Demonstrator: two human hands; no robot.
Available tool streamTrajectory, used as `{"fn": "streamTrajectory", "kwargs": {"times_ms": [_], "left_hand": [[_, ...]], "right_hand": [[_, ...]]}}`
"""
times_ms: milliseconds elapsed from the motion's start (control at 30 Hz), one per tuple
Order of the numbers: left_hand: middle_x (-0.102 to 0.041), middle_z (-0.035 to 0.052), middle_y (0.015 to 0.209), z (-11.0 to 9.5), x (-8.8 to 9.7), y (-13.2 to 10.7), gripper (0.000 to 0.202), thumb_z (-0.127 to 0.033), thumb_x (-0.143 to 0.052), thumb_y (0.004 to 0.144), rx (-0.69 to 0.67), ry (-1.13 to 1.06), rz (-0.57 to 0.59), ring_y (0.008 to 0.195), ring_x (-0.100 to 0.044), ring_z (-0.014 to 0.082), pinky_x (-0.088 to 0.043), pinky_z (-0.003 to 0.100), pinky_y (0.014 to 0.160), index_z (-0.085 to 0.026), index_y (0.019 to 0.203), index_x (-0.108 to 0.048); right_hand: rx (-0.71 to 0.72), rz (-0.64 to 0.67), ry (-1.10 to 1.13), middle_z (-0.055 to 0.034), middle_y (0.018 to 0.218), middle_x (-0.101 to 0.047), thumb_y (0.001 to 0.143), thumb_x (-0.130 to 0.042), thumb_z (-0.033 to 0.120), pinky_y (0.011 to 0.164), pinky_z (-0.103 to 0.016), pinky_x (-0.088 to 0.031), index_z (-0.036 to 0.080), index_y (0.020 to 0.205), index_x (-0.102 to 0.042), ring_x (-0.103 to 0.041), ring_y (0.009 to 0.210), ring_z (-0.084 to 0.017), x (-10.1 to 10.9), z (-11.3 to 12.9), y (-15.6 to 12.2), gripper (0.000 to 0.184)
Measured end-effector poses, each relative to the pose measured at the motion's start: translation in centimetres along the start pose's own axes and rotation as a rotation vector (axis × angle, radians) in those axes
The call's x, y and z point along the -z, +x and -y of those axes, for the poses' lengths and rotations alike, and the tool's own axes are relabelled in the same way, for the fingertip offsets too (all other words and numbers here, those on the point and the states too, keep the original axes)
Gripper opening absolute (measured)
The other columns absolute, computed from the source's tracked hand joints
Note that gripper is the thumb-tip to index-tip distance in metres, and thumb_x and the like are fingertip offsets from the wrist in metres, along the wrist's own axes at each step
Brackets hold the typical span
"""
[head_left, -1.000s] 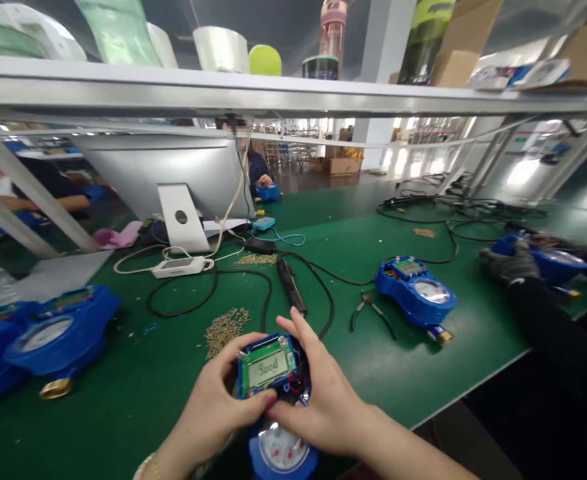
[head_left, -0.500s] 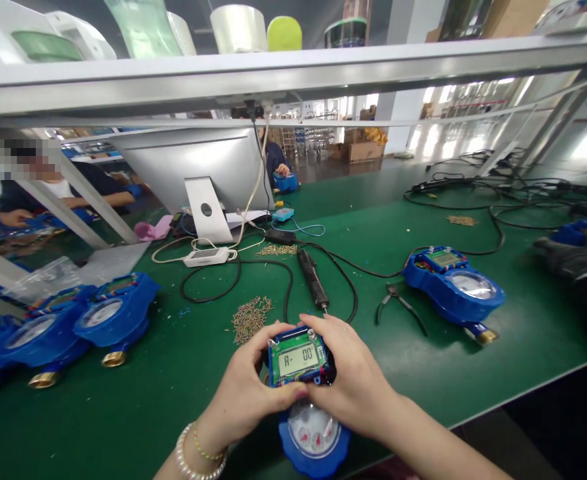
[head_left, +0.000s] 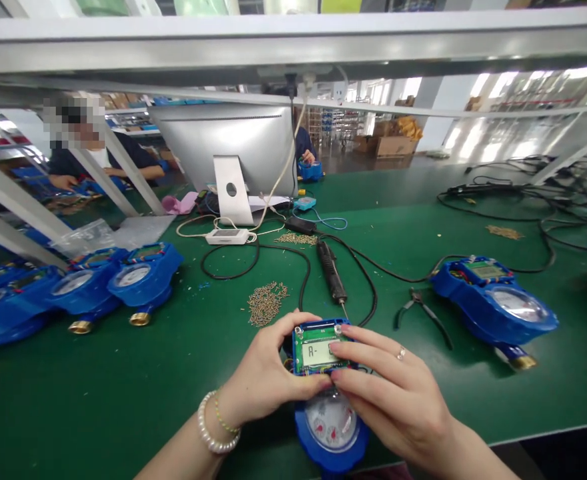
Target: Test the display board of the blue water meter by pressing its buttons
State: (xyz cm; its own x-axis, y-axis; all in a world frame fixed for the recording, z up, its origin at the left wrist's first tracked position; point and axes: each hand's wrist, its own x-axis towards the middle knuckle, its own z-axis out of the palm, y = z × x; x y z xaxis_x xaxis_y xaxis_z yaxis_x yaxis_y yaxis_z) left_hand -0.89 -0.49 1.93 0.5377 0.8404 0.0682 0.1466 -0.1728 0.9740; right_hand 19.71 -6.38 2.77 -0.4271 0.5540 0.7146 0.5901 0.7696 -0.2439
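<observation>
The left hand (head_left: 266, 373) is curled around the left side of the display board (head_left: 319, 348), thumb along its near edge and fingers wrapped over its far edge; it grips the board. The right hand (head_left: 391, 393) lies over the board's right side with fingers loosely extended, the forefinger resting across the screen (which reads "A-" where not covered) and the thumb meeting the left thumb at the near edge. A ring shows on one right finger; a pearl bracelet (head_left: 212, 430) sits on the left wrist.

The board sits on top of a blue water meter (head_left: 331, 430), which rests on the green bench (head_left: 123, 393) at its near edge, dial facing up.

Just beyond the board lies a black electric screwdriver (head_left: 331, 271), tip pointing toward the hands, its cable looping back toward the monitor (head_left: 228, 143). A pile of small screws (head_left: 266, 302) lies to the left of the screwdriver. Pliers (head_left: 422, 312) lie to the right, beside another blue meter (head_left: 496, 303). Three further meters (head_left: 143, 280) stand in a row at the left. A person sits behind the frame at far left.
</observation>
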Motion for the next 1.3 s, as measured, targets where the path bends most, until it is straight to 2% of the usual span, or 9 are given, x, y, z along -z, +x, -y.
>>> {"fn": "streamTrajectory", "kwargs": {"times_ms": [200,500,800,867,933,1000,1300], "left_hand": [[-0.065,0.0021,0.111,-0.6,0.0,0.2,0.059,-0.027,-0.082,0.064,0.017,-0.018,0.025,0.102,-0.061,0.0221,-0.048,0.028,0.087,-0.024,0.117,-0.056],[-0.065,-0.0001,0.112,-0.7,0.2,0.1,0.059,-0.029,-0.083,0.064,0.006,0.039,0.025,0.105,-0.060,0.0223,-0.047,0.031,0.093,-0.027,0.117,-0.056],[-0.066,0.0001,0.112,-0.9,0.0,0.2,0.057,-0.028,-0.082,0.063,-0.070,0.155,-0.015,0.106,-0.060,0.0219,-0.037,0.036,0.107,-0.024,0.115,-0.058],[-0.066,-0.0009,0.111,-0.9,0.0,0.2,0.058,-0.026,-0.081,0.063,-0.068,0.140,-0.012,0.105,-0.060,0.0213,-0.042,0.033,0.101,-0.026,0.115,-0.057],[-0.065,-0.0017,0.110,-0.7,-0.1,0.1,0.059,-0.025,-0.081,0.064,-0.042,0.074,0.005,0.100,-0.062,0.0200,-0.049,0.028,0.088,-0.028,0.117,-0.056],[-0.064,-0.0018,0.110,-0.6,-0.2,0.1,0.060,-0.025,-0.081,0.064,-0.020,0.018,0.010,0.097,-0.062,0.0191,-0.050,0.025,0.081,-0.029,0.118,-0.055],[-0.065,-0.0003,0.113,-0.4,-0.2,0.4,0.062,-0.028,-0.085,0.062,0.019,-0.044,0.003,0.101,-0.061,0.0206,-0.048,0.027,0.086,-0.028,0.117,-0.056]], "right_hand": [[0.084,-0.058,0.006,-0.0136,0.105,-0.069,0.083,-0.059,0.007,0.094,-0.038,-0.055,0.010,0.096,-0.069,-0.060,0.111,-0.023,-0.2,-0.3,0.3,0.017],[0.110,-0.020,-0.006,-0.0134,0.103,-0.069,0.083,-0.059,0.006,0.092,-0.036,-0.055,0.007,0.095,-0.070,-0.059,0.105,-0.022,-0.2,-0.5,0.4,0.016],[0.003,0.051,0.062,-0.0103,0.108,-0.065,0.084,-0.057,0.005,0.094,-0.034,-0.049,0.011,0.098,-0.064,-0.057,0.105,-0.019,-0.3,-0.3,0.5,0.017],[-0.061,0.029,0.100,-0.0091,0.110,-0.062,0.084,-0.058,0.004,0.095,-0.031,-0.047,0.013,0.097,-0.063,-0.055,0.106,-0.017,-0.5,-0.1,0.6,0.016],[-0.119,-0.022,0.134,-0.0084,0.110,-0.060,0.084,-0.057,0.004,0.095,-0.029,-0.045,0.014,0.097,-0.063,-0.054,0.107,-0.016,-0.7,0.1,0.6,0.017],[-0.142,-0.063,0.143,-0.0084,0.112,-0.059,0.084,-0.056,0.003,0.096,-0.029,-0.043,0.014,0.099,-0.063,-0.052,0.110,-0.016,-0.9,0.3,0.5,0.020],[-0.106,0.006,0.107,-0.0089,0.114,-0.059,0.084,-0.053,0.001,0.099,-0.034,-0.041,0.012,0.103,-0.061,-0.050,0.111,-0.018,-0.9,0.5,0.8,0.023]]}}
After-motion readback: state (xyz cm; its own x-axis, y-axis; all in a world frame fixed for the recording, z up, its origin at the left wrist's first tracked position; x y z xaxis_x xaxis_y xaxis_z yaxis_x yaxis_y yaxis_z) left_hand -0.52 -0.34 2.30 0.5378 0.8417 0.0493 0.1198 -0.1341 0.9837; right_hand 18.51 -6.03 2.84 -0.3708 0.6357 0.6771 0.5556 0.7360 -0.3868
